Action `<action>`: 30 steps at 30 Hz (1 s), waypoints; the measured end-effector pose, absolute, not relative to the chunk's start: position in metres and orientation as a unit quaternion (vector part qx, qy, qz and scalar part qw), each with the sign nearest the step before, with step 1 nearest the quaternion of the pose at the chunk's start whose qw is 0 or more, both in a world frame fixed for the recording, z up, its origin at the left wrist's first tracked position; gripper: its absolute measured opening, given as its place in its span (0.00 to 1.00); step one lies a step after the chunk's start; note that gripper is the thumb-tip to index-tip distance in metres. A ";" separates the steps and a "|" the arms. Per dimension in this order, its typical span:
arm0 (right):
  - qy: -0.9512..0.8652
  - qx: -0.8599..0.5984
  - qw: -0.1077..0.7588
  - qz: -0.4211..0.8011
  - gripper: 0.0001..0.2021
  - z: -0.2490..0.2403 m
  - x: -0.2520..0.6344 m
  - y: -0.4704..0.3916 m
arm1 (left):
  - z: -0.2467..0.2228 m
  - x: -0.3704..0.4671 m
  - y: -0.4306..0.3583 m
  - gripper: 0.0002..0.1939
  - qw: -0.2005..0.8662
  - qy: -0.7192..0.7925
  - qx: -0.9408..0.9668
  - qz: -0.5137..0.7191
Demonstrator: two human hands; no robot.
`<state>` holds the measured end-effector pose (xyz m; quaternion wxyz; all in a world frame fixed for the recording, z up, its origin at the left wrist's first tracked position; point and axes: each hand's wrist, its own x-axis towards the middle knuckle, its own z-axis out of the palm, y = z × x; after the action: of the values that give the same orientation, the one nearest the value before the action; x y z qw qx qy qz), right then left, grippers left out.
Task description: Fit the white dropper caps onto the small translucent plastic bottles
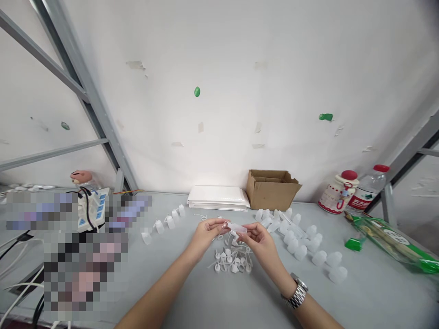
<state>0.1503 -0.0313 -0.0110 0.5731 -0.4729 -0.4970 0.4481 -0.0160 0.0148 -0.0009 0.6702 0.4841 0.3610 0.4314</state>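
A translucent white plastic piece (237, 227) is held level between my two hands. My left hand (210, 231) pinches its left end, where a small white part shows at the fingertips. At its right end, the fingers of my right hand (255, 235) are closed on it. Below lies a pile of small white caps with cords (235, 260). Several translucent containers (291, 237) are spread to the right of my hands. A diagonal row of similar containers with white tops (170, 222) stands to the left.
An open cardboard box (272, 194) and a stack of white packets (218, 198) are by the wall. At right are a decorated bottle (338, 194), a water bottle (368, 189) and a green food packet (394, 240). A power strip (92, 210) with cables is at left.
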 end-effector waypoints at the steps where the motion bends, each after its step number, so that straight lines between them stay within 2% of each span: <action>1: -0.512 -0.484 0.568 0.425 0.18 -0.013 0.150 -0.032 | -0.001 -0.016 0.014 0.22 0.675 0.353 0.482 0.433; 6: -0.587 -0.539 0.518 0.312 0.15 -0.014 0.150 -0.036 | 0.006 -0.018 0.010 0.19 0.678 0.318 0.508 0.426; 11: -0.626 -0.550 0.487 0.261 0.12 -0.013 0.147 -0.040 | 0.007 -0.017 0.007 0.17 0.650 0.328 0.542 0.419; 22: -0.629 -0.539 0.489 0.271 0.12 -0.009 0.140 -0.046 | 0.001 -0.009 0.003 0.13 0.772 0.235 0.415 0.420; 27: -0.622 -0.526 0.504 0.285 0.12 -0.008 0.138 -0.048 | -0.001 -0.008 0.002 0.14 0.803 0.212 0.386 0.401; 30: -0.633 -0.522 0.511 0.255 0.11 -0.009 0.139 -0.048 | 0.002 -0.009 0.002 0.16 0.809 0.206 0.386 0.392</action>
<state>0.1391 -0.0482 -0.0087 0.5114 -0.5225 -0.6330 0.2545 -0.0086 0.0020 0.0016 0.8090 0.3859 0.2064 0.3923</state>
